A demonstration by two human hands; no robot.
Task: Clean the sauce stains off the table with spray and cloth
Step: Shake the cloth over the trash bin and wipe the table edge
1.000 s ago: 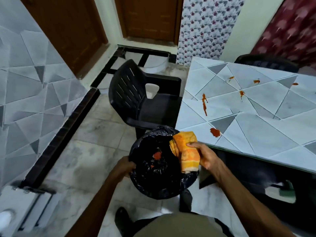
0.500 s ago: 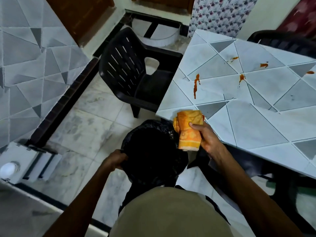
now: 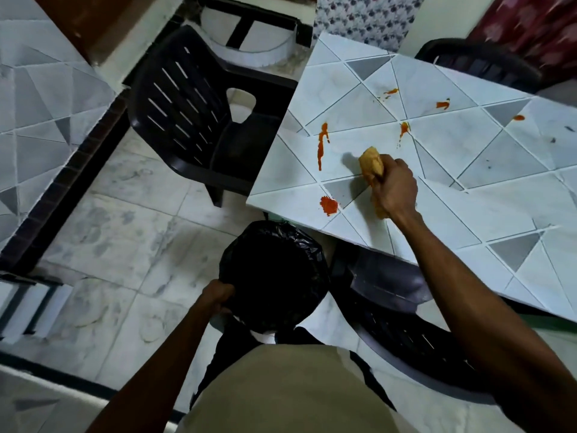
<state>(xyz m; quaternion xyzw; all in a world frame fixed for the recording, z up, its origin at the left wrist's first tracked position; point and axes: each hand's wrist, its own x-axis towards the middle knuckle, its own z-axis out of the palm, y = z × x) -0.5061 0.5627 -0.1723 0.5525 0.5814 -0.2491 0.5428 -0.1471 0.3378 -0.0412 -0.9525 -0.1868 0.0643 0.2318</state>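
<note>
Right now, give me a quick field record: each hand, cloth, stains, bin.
right hand: shut on cloth, over the table
left hand: gripping the rim of the bin
bin: black bag liner, on the floor below the table corner
stains: six red marks visible; blob near the corner, streak left of cloth
spray: not in view
</note>
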